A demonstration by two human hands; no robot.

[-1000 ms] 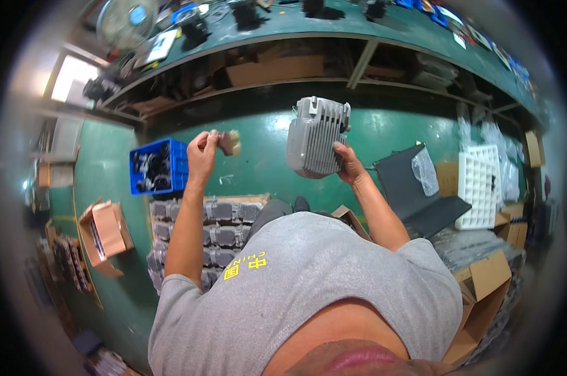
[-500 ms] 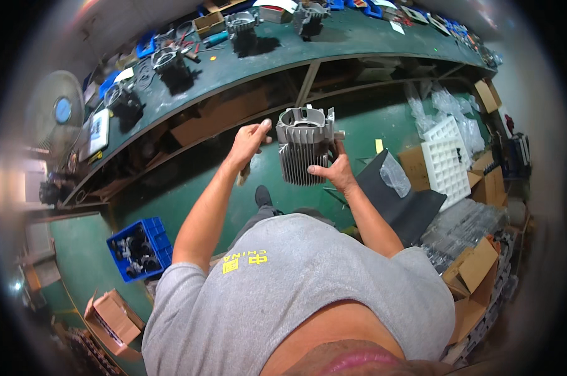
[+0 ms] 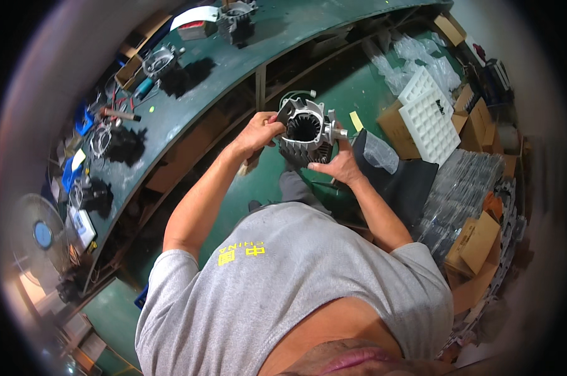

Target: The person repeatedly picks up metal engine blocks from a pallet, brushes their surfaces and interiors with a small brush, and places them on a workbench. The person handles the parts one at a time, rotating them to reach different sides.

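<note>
A grey finned metal motor housing (image 3: 321,153) is held in front of me above the floor, its round open end tilted up so the hollow bore shows. My right hand (image 3: 344,165) grips its right side, the thumb on the fins and the fingers mostly hidden behind. At the left rim, my left hand (image 3: 258,133) is closed on a dark flat-bladed tool (image 3: 286,113). Below that hand a light wood-coloured end (image 3: 248,167) shows; whether it belongs to the same tool I cannot tell. A thin cable with a white plug (image 3: 313,93) sticks out behind the housing.
On the green workbench (image 3: 208,47) at the upper left stand several similar housings (image 3: 161,61) and tools. A fan (image 3: 42,235) is at far left. On the right are a black chair (image 3: 409,188), a white grid tray (image 3: 431,125), clear plastic packs (image 3: 456,185) and cartons (image 3: 475,250).
The view has turned to the right. The housing has tipped so its open end faces up toward me. My left hand has come to its rim, with a dark blade now visible there.
</note>
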